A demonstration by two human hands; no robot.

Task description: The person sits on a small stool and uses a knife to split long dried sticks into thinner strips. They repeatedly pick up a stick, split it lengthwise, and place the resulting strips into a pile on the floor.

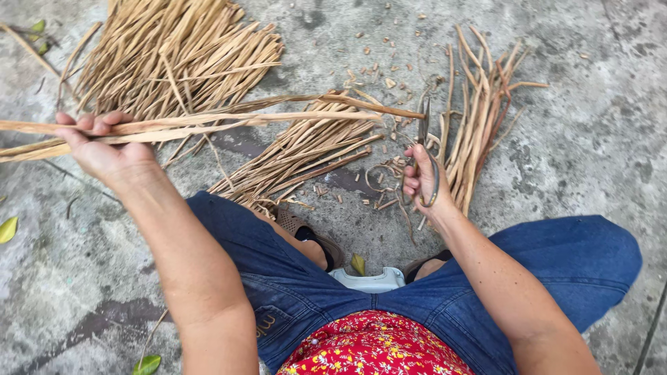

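Observation:
My left hand [104,149] grips a thin bunch of long dried plant strips [208,121] held level, their tips reaching right toward the shears. My right hand [422,182] is closed on the handles of dark metal shears [424,135], blades pointing away from me near the strip tips. A small pile of cut strips [302,149] lies on the ground between my hands.
A large heap of dried strips [174,52] lies at the back left, another bundle [483,114] at the right. Small cut bits [379,69] litter the concrete floor [590,139]. My knees in blue jeans, sandals and a low white stool [372,280] are below.

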